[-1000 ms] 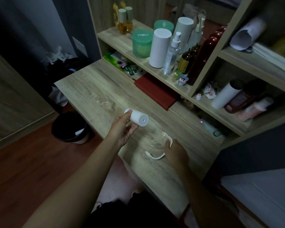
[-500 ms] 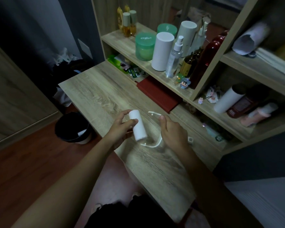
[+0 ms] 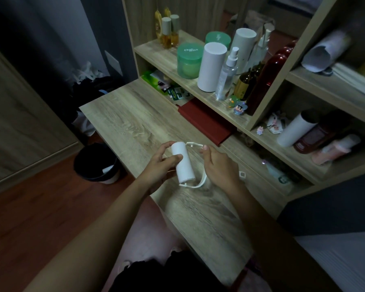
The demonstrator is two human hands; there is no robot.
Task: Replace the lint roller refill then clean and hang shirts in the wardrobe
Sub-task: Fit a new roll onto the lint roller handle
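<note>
The left hand [image 3: 158,167] wraps its fingers and thumb round the roll [image 3: 182,163], holding it just above the desk [image 3: 135,123], at centre frame. The right hand [image 3: 219,165], at 3 o'clock from the roll, grips the thin white frame [image 3: 200,182], with the thumb tip pinching its far arm.

The near arm of the frame seems to meet the roll's near end. The far arm sits just beside the far end, apparently not yet seated.

Likely trouble:
- The far arm may spring past the core hole if the thumb lets go before the two line up.
- The thin frame looks flexible, so a hard pull toward 3 o'clock could pop the near end out as well.
- A loosened left grip could drop the roll onto the desk. A cylinder there may run off the edge toward the bin [image 3: 95,163] at 9 o'clock.

The roll's long axis runs roughly from 12 to 6, its far end leaning slightly toward 11. Its near end points back at the person.
</note>
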